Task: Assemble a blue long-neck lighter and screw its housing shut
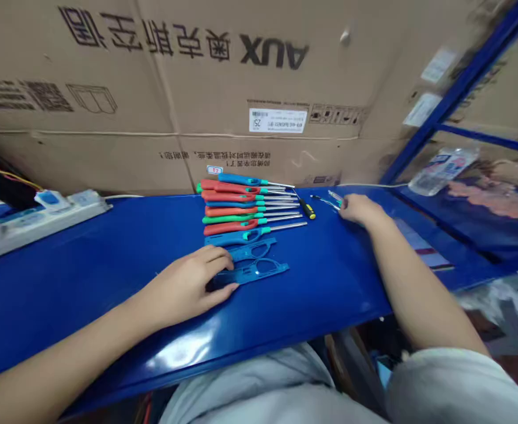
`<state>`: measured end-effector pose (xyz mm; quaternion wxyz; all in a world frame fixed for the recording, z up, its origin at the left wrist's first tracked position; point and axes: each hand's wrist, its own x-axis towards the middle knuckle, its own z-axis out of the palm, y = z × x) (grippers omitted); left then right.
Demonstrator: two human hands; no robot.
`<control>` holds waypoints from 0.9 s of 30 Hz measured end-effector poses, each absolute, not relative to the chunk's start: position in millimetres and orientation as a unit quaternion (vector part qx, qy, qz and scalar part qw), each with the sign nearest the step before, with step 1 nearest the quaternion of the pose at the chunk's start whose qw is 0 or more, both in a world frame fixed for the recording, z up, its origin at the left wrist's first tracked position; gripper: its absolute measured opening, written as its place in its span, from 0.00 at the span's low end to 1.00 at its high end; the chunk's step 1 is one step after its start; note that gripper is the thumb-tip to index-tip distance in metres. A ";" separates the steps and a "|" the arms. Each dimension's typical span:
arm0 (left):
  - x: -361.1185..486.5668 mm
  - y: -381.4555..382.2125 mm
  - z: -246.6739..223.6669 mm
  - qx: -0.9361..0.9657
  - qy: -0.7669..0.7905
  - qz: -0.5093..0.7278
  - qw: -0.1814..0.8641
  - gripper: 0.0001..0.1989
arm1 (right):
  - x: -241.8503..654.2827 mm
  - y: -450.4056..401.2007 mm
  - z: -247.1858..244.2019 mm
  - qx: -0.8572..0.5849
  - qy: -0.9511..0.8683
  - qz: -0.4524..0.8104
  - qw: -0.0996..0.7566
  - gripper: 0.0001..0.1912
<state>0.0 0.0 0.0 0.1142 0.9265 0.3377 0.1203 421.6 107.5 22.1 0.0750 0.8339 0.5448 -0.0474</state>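
Behind the blue table (86,265) rises brown cardboard (215,82) bearing upside-down dark print, including "AUX", and a white label (279,121). A white power strip (42,227) with a blue-and-white plug (51,199) lies at far left. Right of a blue metal post (453,94), a clear bottle (435,172) is beside blurred pinkish material (492,200).

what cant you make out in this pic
Head view, all of these:
Near blue shell: left end hidden by the left hand's grip.
Small clear part: too small to identify.
Power strip: cut off by the left edge.
Bottle: label lettering blurred.
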 end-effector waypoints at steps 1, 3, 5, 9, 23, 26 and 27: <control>0.2 0.2 -0.2 0.925 0.340 0.120 0.115 0.14 | 421.1 107.6 21.9 0.835 0.543 -0.049 0.076 0.20; 0.6 0.6 -0.1 0.924 0.344 0.120 0.117 0.14 | 420.3 107.7 21.6 0.836 0.542 -0.050 0.072 0.20; 0.7 0.9 0.9 0.924 0.344 0.119 0.119 0.14 | 419.9 107.1 21.8 0.836 0.544 -0.049 0.061 0.18; 0.1 0.5 5.7 0.925 0.342 0.116 0.120 0.14 | 421.6 105.5 23.1 0.829 0.558 -0.036 0.019 0.11; -7.8 0.0 19.8 0.934 0.334 0.061 0.113 0.12 | 379.8 86.1 28.2 0.637 0.722 -0.052 -0.266 0.05; -9.1 0.8 19.0 0.935 0.330 0.064 0.111 0.11 | 360.5 74.0 27.3 0.489 0.809 -0.068 -0.318 0.07; -9.2 1.1 18.7 0.936 0.328 0.067 0.110 0.11 | 353.3 69.4 26.2 0.451 0.831 -0.067 -0.318 0.07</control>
